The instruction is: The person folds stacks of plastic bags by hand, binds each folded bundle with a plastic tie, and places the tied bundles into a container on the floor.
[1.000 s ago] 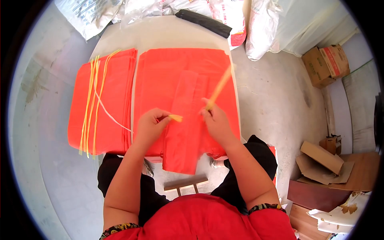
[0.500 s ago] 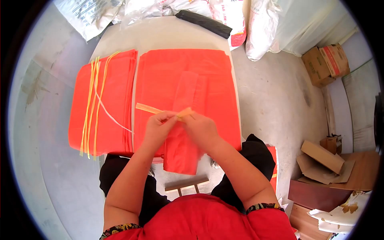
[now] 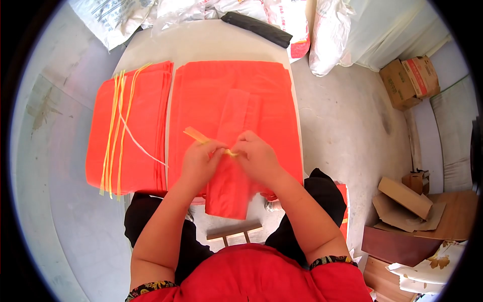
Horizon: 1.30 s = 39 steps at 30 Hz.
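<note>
A folded red plastic bundle [image 3: 231, 189] lies lengthwise on a wide stack of red plastic sheets [image 3: 201, 90], its near end past the table edge. Over its middle, my left hand [image 3: 198, 162] pinches a yellow strip [image 3: 196, 135], whose loose end points up and left. Close beside it, my right hand [image 3: 255, 157] pinches the same strip. A short yellow piece shows between the fingertips, over the red bundle. Whether it is knotted cannot be made out.
Several yellow strips and a pale one lie across a second red stack [image 3: 143, 126] at left. A black roll [image 3: 256, 29] lies at the table's [image 3: 201, 45] far edge, near white sacks [image 3: 329, 35]. Cardboard boxes [image 3: 410, 83] stand on the right.
My right hand has come in from the right to meet my left. The yellow strip's long end, earlier up at the right, now sticks out at the left.
</note>
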Available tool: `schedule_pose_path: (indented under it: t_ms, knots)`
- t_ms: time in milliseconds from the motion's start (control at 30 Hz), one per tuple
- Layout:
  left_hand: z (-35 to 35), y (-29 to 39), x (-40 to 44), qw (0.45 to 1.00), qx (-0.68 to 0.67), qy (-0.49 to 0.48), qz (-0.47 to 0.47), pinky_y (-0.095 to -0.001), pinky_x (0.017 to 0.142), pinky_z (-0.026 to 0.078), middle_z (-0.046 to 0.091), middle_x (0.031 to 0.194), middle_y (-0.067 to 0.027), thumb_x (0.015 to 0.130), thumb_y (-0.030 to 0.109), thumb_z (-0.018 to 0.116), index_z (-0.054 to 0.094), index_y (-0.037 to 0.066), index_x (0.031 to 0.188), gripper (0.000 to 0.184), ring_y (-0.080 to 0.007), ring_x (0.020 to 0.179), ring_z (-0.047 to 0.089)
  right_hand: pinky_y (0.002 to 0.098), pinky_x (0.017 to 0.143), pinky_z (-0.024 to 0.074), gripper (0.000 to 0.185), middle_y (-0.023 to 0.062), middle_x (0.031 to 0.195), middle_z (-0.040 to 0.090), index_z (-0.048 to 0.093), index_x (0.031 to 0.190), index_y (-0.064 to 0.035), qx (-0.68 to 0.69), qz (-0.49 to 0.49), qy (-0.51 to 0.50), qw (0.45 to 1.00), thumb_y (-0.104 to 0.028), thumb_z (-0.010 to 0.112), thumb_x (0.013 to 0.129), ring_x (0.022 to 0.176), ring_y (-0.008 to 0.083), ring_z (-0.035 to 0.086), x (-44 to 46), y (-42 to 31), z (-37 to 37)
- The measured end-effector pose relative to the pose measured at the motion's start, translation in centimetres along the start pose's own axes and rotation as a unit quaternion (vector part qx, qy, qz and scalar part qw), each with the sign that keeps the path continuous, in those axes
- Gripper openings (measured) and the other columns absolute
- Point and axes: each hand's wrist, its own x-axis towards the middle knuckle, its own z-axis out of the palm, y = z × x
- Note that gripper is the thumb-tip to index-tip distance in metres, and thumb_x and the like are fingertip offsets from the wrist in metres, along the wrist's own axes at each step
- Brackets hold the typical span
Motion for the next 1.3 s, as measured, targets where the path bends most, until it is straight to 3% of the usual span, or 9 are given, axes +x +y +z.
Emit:
schedule_pose_path:
  t_ms: [67, 167, 267, 533, 667, 967, 1067, 1167, 1300]
  knots:
    - [-0.1, -0.1, 0.0, 1.000, -0.007, -0.007, -0.019, -0.0422, 0.079, 0.055, 0.075, 0.094, -0.0146, 0.094, 0.013, 0.070, 0.077, 0.006, 0.102, 0.012, -0.0339, 0.090, 0.069, 0.0414, 0.072, 0.0557, 0.006, 0.0102, 0.100, 0.064, 0.071, 0.095, -0.0063, 0.043, 0.040, -0.031, 0.998, -0.009, 0.070, 0.090, 0.087, 0.0307, 0.068, 0.2, -0.4, -0.4]
    - [0.0, -0.1, 0.1, 0.999, -0.010, -0.013, -0.036, -0.0425, 0.079, 0.055, 0.074, 0.094, -0.0156, 0.095, 0.013, 0.070, 0.077, 0.005, 0.102, 0.013, -0.0342, 0.090, 0.069, 0.0405, 0.071, 0.0554, 0.009, 0.0084, 0.094, 0.064, 0.070, 0.093, -0.0072, -0.066, -0.025, 0.010, 0.997, -0.016, 0.071, 0.092, 0.087, 0.0293, 0.067, 0.3, -0.7, 0.0]
    - [0.4, -0.8, 0.1, 0.999, 0.025, 0.017, -0.014, -0.0430, 0.079, 0.055, 0.074, 0.093, -0.0165, 0.095, 0.015, 0.070, 0.076, 0.004, 0.102, 0.014, -0.0347, 0.090, 0.069, 0.0401, 0.069, 0.0544, 0.010, 0.0082, 0.090, 0.063, 0.072, 0.094, -0.0086, -0.073, -0.036, 0.044, 0.996, -0.019, 0.070, 0.095, 0.084, 0.0289, 0.066, 0.0, 0.1, 0.8]
    - [0.3, -2.9, -0.2, 0.975, 0.213, 0.058, 0.012, -0.0476, 0.076, 0.053, 0.068, 0.086, -0.0172, 0.095, 0.016, 0.068, 0.072, 0.003, 0.092, 0.014, -0.0366, 0.087, 0.065, 0.0339, 0.068, 0.0522, 0.013, 0.0080, 0.093, 0.066, 0.079, 0.096, -0.0048, 0.020, 0.063, 0.052, 0.996, -0.015, 0.071, 0.095, 0.079, 0.0212, 0.065, -1.2, 2.2, 0.9]
    - [-0.2, -2.6, 0.2, 0.967, 0.252, 0.037, -0.030, -0.0480, 0.076, 0.053, 0.068, 0.087, -0.0187, 0.095, 0.016, 0.069, 0.072, 0.001, 0.092, 0.015, -0.0385, 0.087, 0.066, 0.0309, 0.067, 0.0500, 0.013, 0.0069, 0.094, 0.064, 0.080, 0.098, -0.0043, 0.068, 0.113, 0.060, 0.989, -0.015, 0.072, 0.096, 0.077, 0.0175, 0.063, -1.5, 2.7, 0.1]
    - [-0.8, -1.7, 0.3, 0.963, 0.267, 0.035, 0.006, -0.0480, 0.072, 0.051, 0.066, 0.083, -0.0168, 0.090, 0.027, 0.077, 0.067, 0.001, 0.081, 0.029, -0.0367, 0.081, 0.063, 0.0312, 0.068, 0.0490, 0.014, 0.0067, 0.094, 0.064, 0.081, 0.099, -0.0048, 0.044, 0.109, 0.049, 0.992, -0.016, 0.072, 0.095, 0.077, 0.0173, 0.062, -1.4, 2.6, -0.8]
    - [-0.4, -2.1, 0.3, 0.960, 0.277, 0.028, 0.003, -0.0473, 0.071, 0.051, 0.066, 0.080, -0.0157, 0.088, 0.030, 0.079, 0.066, 0.002, 0.076, 0.033, -0.0354, 0.080, 0.063, 0.0365, 0.071, 0.0519, 0.015, 0.0104, 0.095, 0.067, 0.078, 0.095, -0.0031, 0.024, 0.108, 0.027, 0.994, -0.015, 0.068, 0.095, 0.080, 0.0255, 0.066, -0.8, 1.5, -1.1]
    - [0.2, -2.4, 0.3, 0.956, 0.291, 0.027, 0.005, -0.0461, 0.071, 0.052, 0.065, 0.075, -0.0141, 0.087, 0.033, 0.079, 0.065, 0.003, 0.073, 0.036, -0.0338, 0.078, 0.064, 0.0341, 0.070, 0.0515, 0.019, 0.0081, 0.094, 0.070, 0.076, 0.094, -0.0006, 0.164, 0.140, 0.019, 0.976, -0.015, 0.064, 0.096, 0.077, 0.0206, 0.065, -0.3, 1.6, -0.4]
    - [0.5, -2.3, 0.4, 0.954, 0.298, 0.021, 0.000, -0.0463, 0.069, 0.052, 0.065, 0.073, -0.0137, 0.087, 0.033, 0.079, 0.066, 0.004, 0.072, 0.035, -0.0337, 0.077, 0.064, 0.0297, 0.069, 0.0506, 0.023, 0.0031, 0.092, 0.069, 0.075, 0.095, 0.0011, 0.352, 0.226, -0.064, 0.906, -0.017, 0.061, 0.100, 0.074, 0.0118, 0.062, 0.6, 0.8, 0.1]
